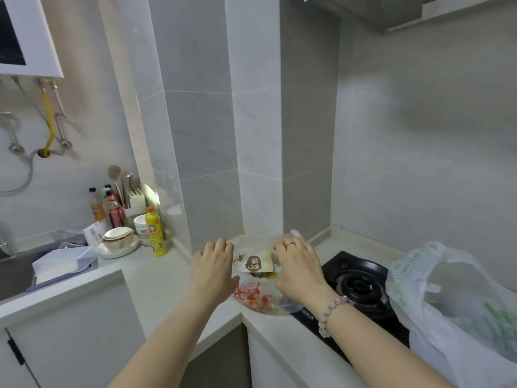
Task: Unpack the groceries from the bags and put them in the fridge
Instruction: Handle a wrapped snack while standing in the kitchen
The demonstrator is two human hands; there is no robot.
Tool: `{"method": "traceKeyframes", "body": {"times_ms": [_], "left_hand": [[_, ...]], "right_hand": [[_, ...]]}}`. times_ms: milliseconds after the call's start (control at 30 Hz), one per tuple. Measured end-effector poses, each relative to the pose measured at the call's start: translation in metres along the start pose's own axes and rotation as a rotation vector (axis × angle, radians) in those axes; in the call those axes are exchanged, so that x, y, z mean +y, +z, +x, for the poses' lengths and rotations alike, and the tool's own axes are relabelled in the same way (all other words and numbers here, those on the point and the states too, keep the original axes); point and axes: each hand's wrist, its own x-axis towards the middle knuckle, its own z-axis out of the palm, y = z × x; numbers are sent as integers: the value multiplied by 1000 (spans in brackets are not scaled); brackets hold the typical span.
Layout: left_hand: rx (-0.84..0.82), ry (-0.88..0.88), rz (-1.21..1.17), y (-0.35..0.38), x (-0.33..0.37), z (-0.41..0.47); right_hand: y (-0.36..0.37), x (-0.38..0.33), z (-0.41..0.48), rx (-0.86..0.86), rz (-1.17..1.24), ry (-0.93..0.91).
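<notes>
Clear bag (258, 302) on counter (156, 278): pkt (256, 261) faces camera, brown label, script illegible; R hand (299, 270) pinches plastic, L hand (214, 267) grip unclear.

Wears a thin ring (290, 243) on a finger of the right hand (299, 271). Wears a bracelet (333, 315) of round, pale pink and whitish beads just behind that hand, at the wrist.

- clear plastic bag (257, 299): thin film, glossy, crinkled, red print
- snack packet (256, 263): shiny plastic wrapper
- white plastic bag (447, 289): thin, translucent, wrinkled
- gas hob (335, 268): black glossy glass top, burner dark matt metal
- counter (156, 278): pale, smooth, stone-like
- wall tiles (201, 130): grey, smooth, slight sheen
- dish soap bottle (155, 233): yellow plastic
- bowls (117, 238): glazed ceramic, glossy
- bracelet (333, 312): polished beads
</notes>
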Motion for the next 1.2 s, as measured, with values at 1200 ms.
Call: {"method": "traceKeyframes", "body": {"times_ms": [1200], "left_hand": [[-743,161,-332,295,5,177]], "right_hand": [[250,25,195,-857,-31,232]]}}
